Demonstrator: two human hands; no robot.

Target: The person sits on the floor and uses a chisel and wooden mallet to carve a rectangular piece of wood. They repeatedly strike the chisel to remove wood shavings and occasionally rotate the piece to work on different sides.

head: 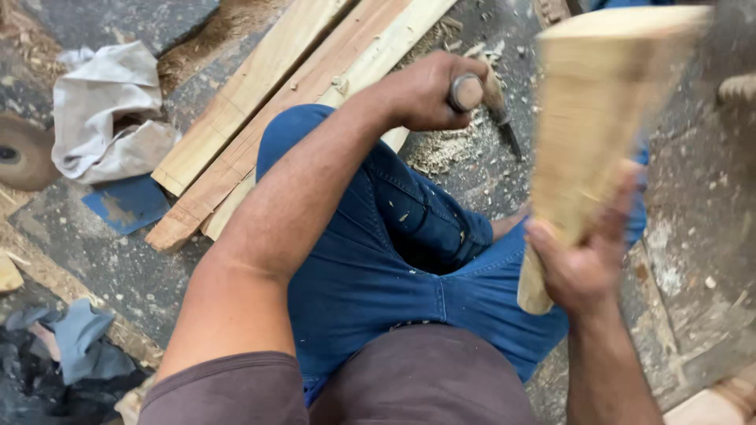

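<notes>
My left hand [429,90] is closed around the handle of a chisel [482,98]; its round handle end faces up and its dark blade points down at the floor among wood shavings. My right hand [583,264] grips the narrow lower end of a large pale wooden mallet [598,118], which is raised to the right of the chisel and blurred. I sit on the floor in blue jeans [394,244], knees bent below both hands.
Several long wooden planks [268,110] lie diagonally on the grey stone floor at the upper left. A crumpled pale cloth [110,110] and a blue sheet [126,203] lie left of them. Sawdust and chips [445,149] are scattered near the chisel. Dark rags [71,354] sit at the lower left.
</notes>
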